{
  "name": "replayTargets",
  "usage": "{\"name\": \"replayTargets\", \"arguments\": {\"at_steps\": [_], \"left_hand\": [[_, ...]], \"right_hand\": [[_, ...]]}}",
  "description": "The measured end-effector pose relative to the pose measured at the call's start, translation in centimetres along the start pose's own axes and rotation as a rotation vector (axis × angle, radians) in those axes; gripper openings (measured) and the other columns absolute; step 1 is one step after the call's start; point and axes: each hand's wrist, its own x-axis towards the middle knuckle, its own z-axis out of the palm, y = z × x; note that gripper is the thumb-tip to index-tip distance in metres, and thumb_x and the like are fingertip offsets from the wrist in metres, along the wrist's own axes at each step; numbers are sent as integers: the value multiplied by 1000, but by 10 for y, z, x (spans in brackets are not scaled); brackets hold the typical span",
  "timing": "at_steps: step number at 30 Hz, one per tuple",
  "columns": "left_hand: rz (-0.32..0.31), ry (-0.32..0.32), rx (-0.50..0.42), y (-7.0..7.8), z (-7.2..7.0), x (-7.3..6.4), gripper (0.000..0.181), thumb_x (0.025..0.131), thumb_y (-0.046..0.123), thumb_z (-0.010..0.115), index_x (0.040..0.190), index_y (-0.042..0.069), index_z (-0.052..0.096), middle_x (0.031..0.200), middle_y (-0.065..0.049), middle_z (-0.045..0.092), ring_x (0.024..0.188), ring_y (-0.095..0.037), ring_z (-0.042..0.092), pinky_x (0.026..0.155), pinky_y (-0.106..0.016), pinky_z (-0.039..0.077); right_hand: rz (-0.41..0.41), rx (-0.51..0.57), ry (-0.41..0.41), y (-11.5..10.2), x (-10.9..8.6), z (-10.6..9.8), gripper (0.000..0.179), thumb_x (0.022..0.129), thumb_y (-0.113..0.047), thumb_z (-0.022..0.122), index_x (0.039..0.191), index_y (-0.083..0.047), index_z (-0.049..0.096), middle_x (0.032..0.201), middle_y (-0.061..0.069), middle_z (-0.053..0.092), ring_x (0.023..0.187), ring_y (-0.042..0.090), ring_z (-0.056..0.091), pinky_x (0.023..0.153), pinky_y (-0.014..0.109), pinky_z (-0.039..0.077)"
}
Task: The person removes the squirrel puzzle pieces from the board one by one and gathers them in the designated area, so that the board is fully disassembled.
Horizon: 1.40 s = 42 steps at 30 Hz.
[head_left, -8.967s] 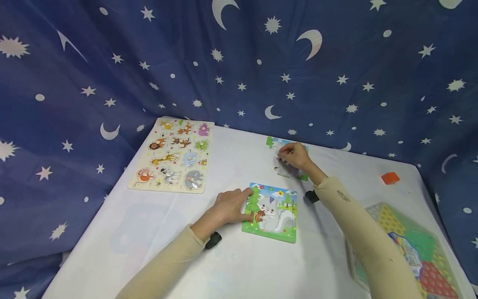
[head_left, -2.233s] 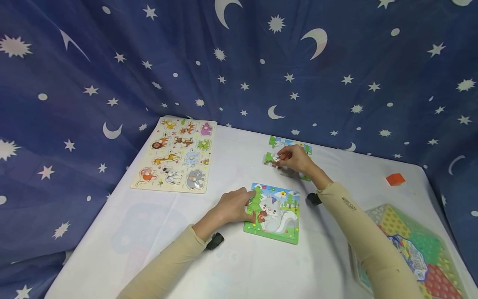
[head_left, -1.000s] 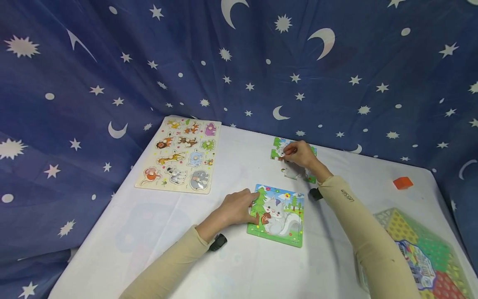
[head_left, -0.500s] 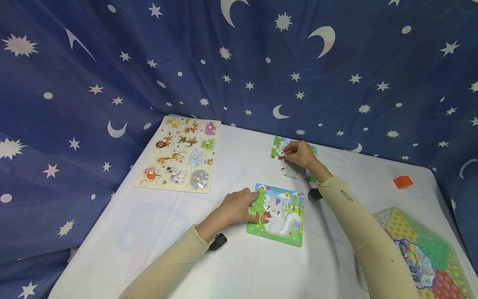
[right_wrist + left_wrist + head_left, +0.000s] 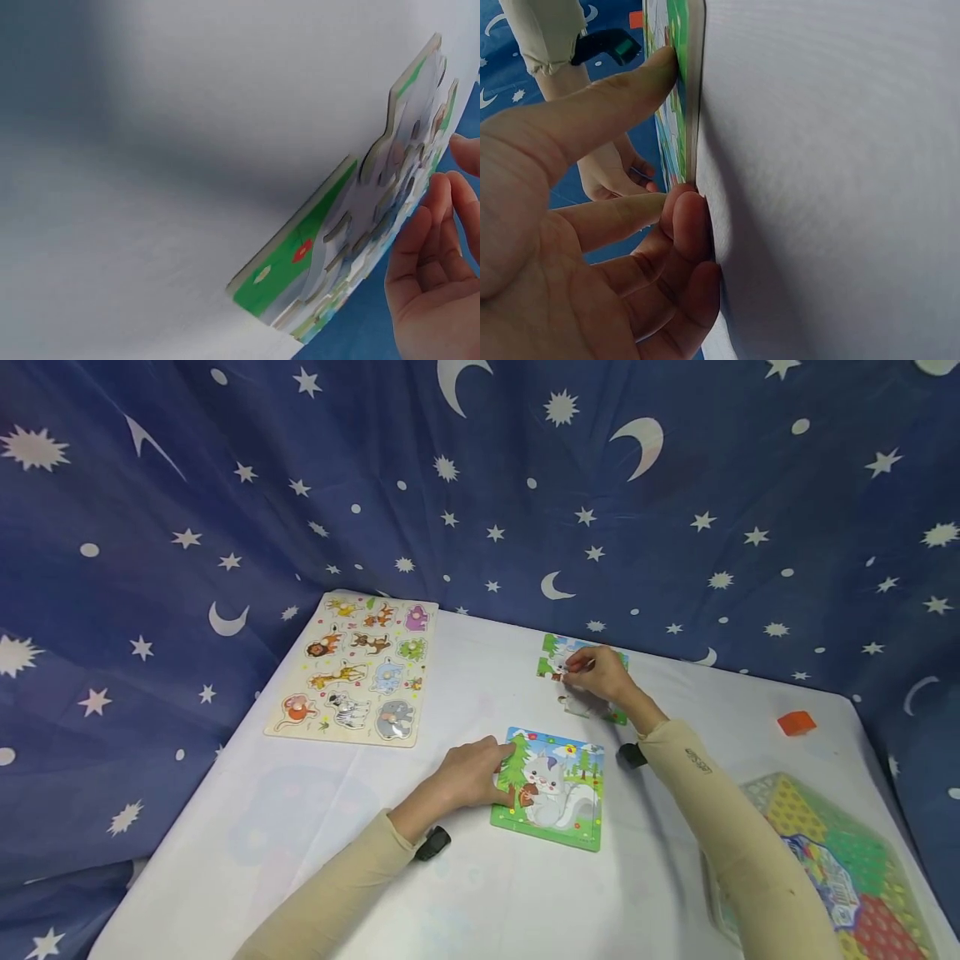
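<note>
My left hand [image 5: 468,774] holds a square squirrel puzzle [image 5: 555,793] by its left side, thumb on the printed face and index finger at the edge. In the left wrist view its other fingers curl against the white cloth beside the board. Farther back, my right hand [image 5: 602,675] reaches over a loosely laid group of jigsaw pieces [image 5: 590,706] showing grey fur and green grass. Its thumb and fingertips pinch at a jigsaw piece [image 5: 550,670] with green and brown print, partly hidden by the fingers. The right wrist view shows gaps among the pieces [image 5: 322,240].
An animal peg puzzle [image 5: 352,668] lies at the back left. An orange block [image 5: 797,722] sits at the far right. Under my right forearm lies a clear case with coloured sections [image 5: 862,852]. A blue star-and-moon curtain [image 5: 480,485] hangs behind the table.
My right hand has shifted the green and brown jigsaw piece right and up against the top-left piece, and its fingers stay there. My left hand keeps its hold on the squirrel puzzle.
</note>
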Motion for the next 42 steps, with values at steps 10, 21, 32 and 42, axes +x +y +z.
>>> {"name": "replayTargets", "arguments": {"at_steps": [10,21,32,42], "left_hand": [[-23,-6,-26,-5,0,-2,84,73,39,87,142,5,52,85,2,47,72,-12,45,61,-29,37],[-29,2,-29,-7,1,-3,85,72,40,87,141,5,53,84,3,47,71,-12,45,62,-30,37],[-2,14,-21,-5,0,1,87,71,40,88,140,2,53,83,1,47,69,-13,45,59,-29,37],[22,19,-23,1,1,2,85,71,40,88,139,3,54,83,2,47,69,-12,45,60,-30,38]], "right_hand": [[-116,-42,-42,-8,-23,10,17,88,-10,73,99,2,72,89,13,68,80,27,63,69,34,50],[-221,-15,-115,-27,-56,23,15,87,-10,74,99,0,72,84,6,66,72,18,62,67,31,51],[-279,10,-161,-28,-90,32,16,87,-11,75,99,-2,73,82,1,65,68,12,60,62,28,50],[-278,-10,-255,-35,-124,43,21,85,-15,78,101,-4,73,84,-2,62,67,7,52,60,23,45]]}}
